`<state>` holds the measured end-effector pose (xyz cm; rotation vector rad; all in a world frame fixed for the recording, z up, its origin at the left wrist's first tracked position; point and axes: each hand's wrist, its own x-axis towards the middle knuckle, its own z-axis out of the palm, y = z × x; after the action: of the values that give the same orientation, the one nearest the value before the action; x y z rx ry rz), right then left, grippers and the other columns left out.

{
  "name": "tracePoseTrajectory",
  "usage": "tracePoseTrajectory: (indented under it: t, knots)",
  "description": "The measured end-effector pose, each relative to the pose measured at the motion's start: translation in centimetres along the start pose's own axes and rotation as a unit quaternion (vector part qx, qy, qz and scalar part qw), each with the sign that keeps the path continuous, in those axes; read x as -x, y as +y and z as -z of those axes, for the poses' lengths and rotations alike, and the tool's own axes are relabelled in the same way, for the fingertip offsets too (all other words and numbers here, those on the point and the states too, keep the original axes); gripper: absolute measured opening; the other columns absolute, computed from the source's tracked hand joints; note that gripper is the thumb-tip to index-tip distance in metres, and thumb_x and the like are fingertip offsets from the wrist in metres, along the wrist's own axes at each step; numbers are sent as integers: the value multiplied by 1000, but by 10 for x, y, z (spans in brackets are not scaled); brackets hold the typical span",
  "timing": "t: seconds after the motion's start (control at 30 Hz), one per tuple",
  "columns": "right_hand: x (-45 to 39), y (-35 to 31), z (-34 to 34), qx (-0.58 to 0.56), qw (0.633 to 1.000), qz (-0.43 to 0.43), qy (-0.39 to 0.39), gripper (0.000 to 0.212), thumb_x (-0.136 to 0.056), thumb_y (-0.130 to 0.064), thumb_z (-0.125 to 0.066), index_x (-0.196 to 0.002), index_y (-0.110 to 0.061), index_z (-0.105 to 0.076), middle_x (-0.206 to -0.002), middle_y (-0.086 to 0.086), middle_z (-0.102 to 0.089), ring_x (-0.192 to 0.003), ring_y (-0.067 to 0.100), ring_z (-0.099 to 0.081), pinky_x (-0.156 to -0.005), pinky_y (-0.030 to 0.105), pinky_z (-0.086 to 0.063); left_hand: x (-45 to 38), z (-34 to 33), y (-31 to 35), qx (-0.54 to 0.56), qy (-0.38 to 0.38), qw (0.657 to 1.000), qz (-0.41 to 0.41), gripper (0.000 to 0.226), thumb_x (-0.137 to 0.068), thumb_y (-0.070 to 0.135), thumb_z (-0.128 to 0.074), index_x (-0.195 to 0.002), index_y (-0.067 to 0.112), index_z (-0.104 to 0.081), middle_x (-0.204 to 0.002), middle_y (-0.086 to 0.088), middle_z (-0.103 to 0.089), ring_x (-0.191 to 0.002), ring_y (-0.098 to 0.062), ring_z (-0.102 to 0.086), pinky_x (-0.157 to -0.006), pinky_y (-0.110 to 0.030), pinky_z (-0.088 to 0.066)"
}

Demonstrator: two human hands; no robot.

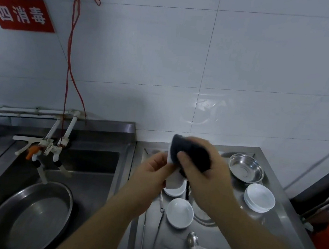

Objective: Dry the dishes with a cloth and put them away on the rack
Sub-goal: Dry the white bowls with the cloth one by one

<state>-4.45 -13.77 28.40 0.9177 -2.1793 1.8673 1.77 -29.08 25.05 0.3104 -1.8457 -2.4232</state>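
Nearby, on the steel counter (pixel 270 226), sit a metal bowl (pixel 245 167), stacked white dishes (pixel 260 197), a single white dish (pixel 179 212) and a ladle (pixel 192 243); above them the left hand (pixel 155 167) grips a white dish (pixel 171 174) while the right hand (pixel 202 164) presses a dark cloth (pixel 189 153) around it; the cloth hides most of that blurred dish; a large pan (pixel 28 217) lies in the sink (pixel 94 167).

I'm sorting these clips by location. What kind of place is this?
Probably a commercial or canteen kitchen's dishwashing area: a stainless steel sink beside a steel counter, a white tiled wall, and a red sign reading "disinfection".
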Motion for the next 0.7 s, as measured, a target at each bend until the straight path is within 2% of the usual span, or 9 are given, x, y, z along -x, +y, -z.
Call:
tracePoseTrajectory:
  t: [0.07,0.1,0.17,0.23,0.3,0.43,0.47,0.57,0.7]
  knots:
    - [-1,8,3,133,976,156,-80,33,-91,-29,-74,-124,-28,-69,-125,-14,-70,-127,10,-60,-110,33,-45,3,3,1,-3,-32,999,3,23,-103,24,-63,-124,24,-72,-121,-13,-76,-115,-31,-73,-95,-39,-61]
    - [-3,13,4,176,958,201,-107,36,-91,-25,-76,-126,-22,-70,-130,-10,-69,-135,14,-56,-118,37,-38,5,5,1,-7,-45,999,8,25,-102,20,-63,-125,24,-71,-122,-13,-76,-116,-32,-73,-95,-38,-61]
    - [-8,20,5,192,944,226,-142,37,-92,-23,-77,-128,-19,-69,-132,-8,-69,-137,14,-54,-123,39,-32,10,7,1,-3,-64,998,18,26,-104,15,-61,-126,23,-71,-122,-13,-76,-116,-32,-73,-93,-36,-61]
    - [-13,19,4,151,959,183,-157,33,-95,-30,-71,-127,-25,-66,-126,-13,-69,-125,9,-61,-112,34,-45,14,7,0,7,-69,997,22,27,-106,14,-58,-130,20,-70,-127,-14,-74,-119,-33,-72,-94,-37,-61]
    - [-20,12,0,121,979,98,-134,29,-93,-41,-67,-121,-37,-64,-115,-19,-70,-110,5,-66,-97,32,-55,16,7,0,9,-71,997,22,27,-107,15,-57,-132,15,-67,-129,-15,-73,-119,-34,-71,-93,-40,-61]
    - [-38,3,-3,21,995,-82,-56,27,-81,-55,-67,-104,-40,-68,-93,-17,-75,-88,4,-72,-78,32,-58,20,9,7,16,-69,997,8,31,-99,20,-62,-125,5,-66,-120,-19,-73,-104,-31,-73,-84,-37,-61]
    - [-41,3,-3,-9,993,-116,-32,26,-80,-54,-69,-100,-38,-70,-92,-14,-76,-87,7,-73,-79,37,-60,22,9,8,20,-70,997,1,30,-99,20,-61,-124,6,-67,-120,-19,-73,-104,-32,-72,-85,-39,-62]
    - [-44,3,-4,-130,973,-190,28,23,-83,-43,-71,-97,-25,-75,-96,5,-79,-98,27,-75,-96,57,-58,25,8,12,45,-65,997,-14,28,-98,21,-61,-124,15,-73,-126,-19,-72,-112,-35,-71,-93,-45,-61]
    - [-38,4,-5,-256,920,-282,90,11,-95,-32,-72,-92,-23,-76,-94,10,-77,-96,33,-75,-103,62,-54,26,6,16,80,-50,995,-29,24,-98,21,-61,-118,17,-75,-126,-16,-71,-116,-33,-70,-95,-43,-61]
